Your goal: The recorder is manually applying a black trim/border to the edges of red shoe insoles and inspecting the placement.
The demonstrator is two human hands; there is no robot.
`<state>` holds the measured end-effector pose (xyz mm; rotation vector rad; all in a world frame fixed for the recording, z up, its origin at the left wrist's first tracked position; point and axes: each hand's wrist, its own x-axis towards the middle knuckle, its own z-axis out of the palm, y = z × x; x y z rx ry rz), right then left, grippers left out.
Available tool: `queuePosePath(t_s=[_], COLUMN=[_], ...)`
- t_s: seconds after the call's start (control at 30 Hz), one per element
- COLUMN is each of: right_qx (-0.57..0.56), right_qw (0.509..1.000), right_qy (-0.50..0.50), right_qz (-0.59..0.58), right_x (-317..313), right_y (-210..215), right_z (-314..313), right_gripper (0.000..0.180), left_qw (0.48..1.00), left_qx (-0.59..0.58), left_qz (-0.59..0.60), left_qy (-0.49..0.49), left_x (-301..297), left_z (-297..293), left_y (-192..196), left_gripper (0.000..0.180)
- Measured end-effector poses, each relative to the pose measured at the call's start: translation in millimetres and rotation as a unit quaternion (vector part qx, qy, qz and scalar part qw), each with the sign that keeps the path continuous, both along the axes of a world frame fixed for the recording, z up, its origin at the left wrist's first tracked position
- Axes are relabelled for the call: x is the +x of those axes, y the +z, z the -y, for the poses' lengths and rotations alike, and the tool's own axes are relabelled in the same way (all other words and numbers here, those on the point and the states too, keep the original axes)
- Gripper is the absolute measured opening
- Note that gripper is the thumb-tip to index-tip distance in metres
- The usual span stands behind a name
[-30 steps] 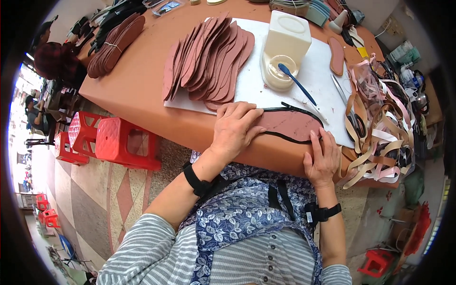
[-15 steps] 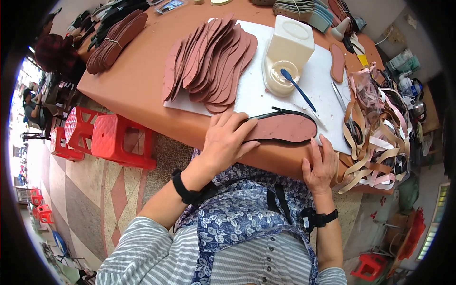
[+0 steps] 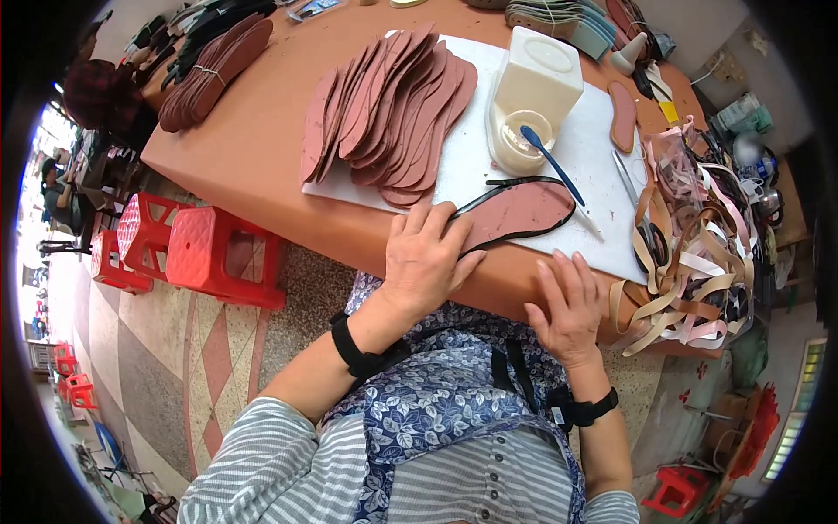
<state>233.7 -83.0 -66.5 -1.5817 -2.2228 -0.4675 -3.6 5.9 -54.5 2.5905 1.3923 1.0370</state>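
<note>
A reddish-brown insole [image 3: 524, 210] with a black strip along its edge lies over the white board's near side, tilted up to the right. My left hand [image 3: 425, 258] grips its left end, thumb on the near edge and fingers over the top. The strip's loose end [image 3: 499, 182] sticks out past the far edge. My right hand [image 3: 567, 306] rests by the table's near edge, apart from the insole, fingers spread and holding nothing. Beyond the insole, a blue-handled brush [image 3: 552, 163] leans in the open mouth of a cream glue pot [image 3: 534, 83].
Many loose insoles [image 3: 384, 113] are heaped on the white board [image 3: 463, 65]. Scissors [image 3: 642, 205] lie beside a tangle of strips [image 3: 690, 262] at right. A single insole [image 3: 622, 118] lies at the board's far right. Red stools [image 3: 205, 253] stand left of the table.
The insole's right end has swung away from me, toward the glue pot. My right hand has let go of it and drawn back slightly left, fingers spreading. My left hand keeps its grip.
</note>
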Motion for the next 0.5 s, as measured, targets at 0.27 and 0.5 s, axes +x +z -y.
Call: queuePosePath(t_s=[0.27, 0.5], right_qx=[-0.063, -0.064], right_qw=[0.998, 0.998], right_qy=[0.015, 0.004], right_qz=[-0.006, 0.012], right_x=[-22.4, -30.2], right_y=[4.1, 5.9], right_z=[-21.9, -27.3], right_gripper=[0.056, 0.056], left_qw=[0.994, 0.989], left_qx=[0.050, 0.037], left_qz=[0.007, -0.040], left_qy=[-0.101, -0.135], left_x=[-12.3, -21.9], left_z=[3.3, 2.9], left_y=[-7.7, -13.5], left_gripper=[0.043, 0.052])
